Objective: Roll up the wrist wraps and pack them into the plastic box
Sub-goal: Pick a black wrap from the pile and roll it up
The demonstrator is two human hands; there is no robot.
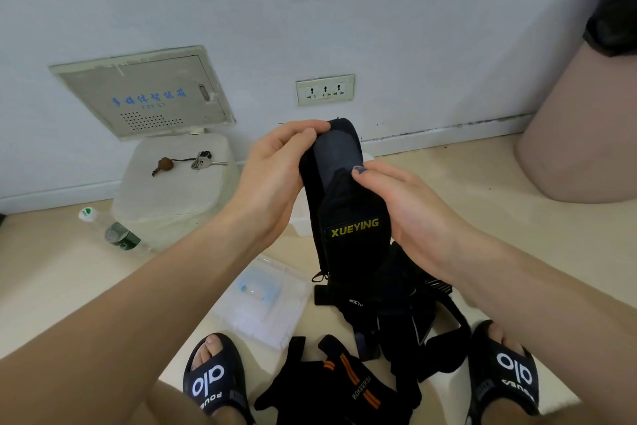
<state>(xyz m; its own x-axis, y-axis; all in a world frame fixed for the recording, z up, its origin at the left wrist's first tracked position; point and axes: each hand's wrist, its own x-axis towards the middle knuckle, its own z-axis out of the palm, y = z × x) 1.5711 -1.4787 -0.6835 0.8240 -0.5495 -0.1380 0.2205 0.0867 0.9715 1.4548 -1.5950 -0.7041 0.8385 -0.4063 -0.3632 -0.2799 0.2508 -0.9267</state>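
Both the left hand [275, 166] and the right hand [406, 207] pinched a black wrist wrap [348, 218] above the clear plastic box [265, 300], which held something pale blue.

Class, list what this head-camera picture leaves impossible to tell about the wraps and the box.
- Plastic box: mostly hidden behind the left hand and the held wrist wrap; contents unknown.
- Wrap pile: overlapping black fabric, number uncountable.
- Orange-striped wrap: cut off by the bottom edge.
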